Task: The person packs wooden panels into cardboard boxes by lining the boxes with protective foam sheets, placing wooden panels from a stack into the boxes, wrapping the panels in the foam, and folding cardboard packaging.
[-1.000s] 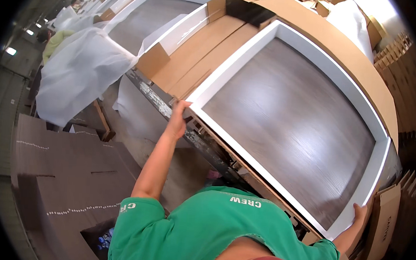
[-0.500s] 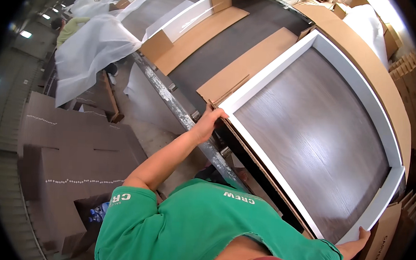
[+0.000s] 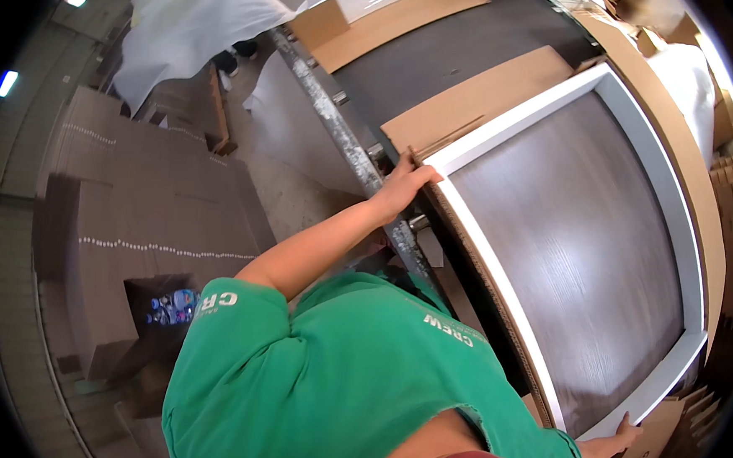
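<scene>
A dark wood-grain panel [image 3: 567, 241] lies face up inside a raised white rim [image 3: 520, 114], with brown cardboard along its outer edge. My left hand [image 3: 407, 185] grips the far left corner, its thumb over the white rim and its fingers at the cardboard edge [image 3: 477, 265]. At the near right corner my right hand [image 3: 613, 446] is closed on the end of the white rim, thumb up against it; its other fingers are mostly hidden. A loose cardboard flap [image 3: 479, 97] lies flat just beyond the panel.
A worn metal conveyor rail [image 3: 331, 113] runs along the left side. Stacked brown cartons [image 3: 158, 199] stand left, with plastic bottles [image 3: 173, 305] in an opening. White sheeting [image 3: 194, 29] hangs at the far left, partly hiding another person. Cardboard sheets [image 3: 651, 448] stand at the right.
My view has shifted, so the surroundings sit differently in the picture. Both hands keep their places on the panel's corners. The white sheeting at the far left now covers more of the other person.
</scene>
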The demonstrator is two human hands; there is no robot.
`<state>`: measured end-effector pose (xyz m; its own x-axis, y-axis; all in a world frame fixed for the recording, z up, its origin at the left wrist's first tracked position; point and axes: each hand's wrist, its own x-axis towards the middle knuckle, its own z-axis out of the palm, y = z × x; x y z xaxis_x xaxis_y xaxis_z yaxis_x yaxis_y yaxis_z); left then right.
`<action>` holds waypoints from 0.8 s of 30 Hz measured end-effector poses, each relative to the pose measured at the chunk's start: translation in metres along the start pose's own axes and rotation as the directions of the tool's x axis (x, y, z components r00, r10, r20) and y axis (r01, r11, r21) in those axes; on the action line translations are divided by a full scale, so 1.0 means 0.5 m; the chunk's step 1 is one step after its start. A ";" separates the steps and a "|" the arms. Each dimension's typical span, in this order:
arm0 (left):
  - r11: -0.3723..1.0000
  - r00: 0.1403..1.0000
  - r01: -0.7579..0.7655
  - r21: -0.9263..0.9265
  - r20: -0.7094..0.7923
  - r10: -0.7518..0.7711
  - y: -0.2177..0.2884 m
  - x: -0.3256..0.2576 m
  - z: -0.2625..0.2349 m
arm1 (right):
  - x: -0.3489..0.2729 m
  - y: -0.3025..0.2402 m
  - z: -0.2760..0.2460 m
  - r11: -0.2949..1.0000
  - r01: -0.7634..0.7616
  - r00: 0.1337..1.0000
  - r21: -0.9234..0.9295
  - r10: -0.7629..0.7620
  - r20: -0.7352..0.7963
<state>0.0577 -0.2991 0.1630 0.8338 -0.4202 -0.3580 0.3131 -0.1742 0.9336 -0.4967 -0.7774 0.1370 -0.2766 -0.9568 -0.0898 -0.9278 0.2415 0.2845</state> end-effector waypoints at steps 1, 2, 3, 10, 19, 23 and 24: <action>1.000 0.999 0.001 -0.025 0.034 -0.001 0.011 0.001 0.010 | -0.001 0.037 -0.012 1.000 -0.016 1.000 -0.010 0.016 -0.018; 1.000 0.998 -0.013 -0.018 0.060 0.014 0.015 -0.004 0.012 | 0.020 0.069 0.008 0.999 -0.038 0.982 -0.037 0.030 -0.185; 0.999 0.997 -0.030 -0.015 0.071 0.031 0.011 -0.006 0.011 | 0.033 0.068 0.013 0.997 -0.048 0.936 -0.058 0.025 -0.352; 0.996 0.994 -0.040 -0.078 0.097 0.047 -0.029 -0.059 -0.082 | -0.092 -0.178 -0.052 0.558 0.828 0.474 0.065 -0.632 -0.613; 0.970 0.989 0.099 -0.223 -0.086 -0.121 -0.234 -0.066 -0.382 | -0.707 -0.461 -0.219 0.140 0.863 0.484 0.486 -0.506 -0.713; 0.968 0.958 0.188 -0.168 -0.187 -0.218 -0.337 -0.069 -0.561 | -1.106 -0.618 -0.224 -0.225 0.739 0.422 0.635 -0.580 -0.697; 0.967 0.956 0.186 -0.176 -0.196 -0.220 -0.377 -0.070 -0.607 | -1.209 -0.657 -0.203 -0.329 0.580 0.374 0.745 -0.705 -0.603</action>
<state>0.1076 0.0186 0.0038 0.8173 -0.1884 -0.5446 0.5378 -0.0899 0.8382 0.0008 -0.2947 0.1949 0.7015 -0.6259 0.3410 -0.0413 -0.5133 -0.8572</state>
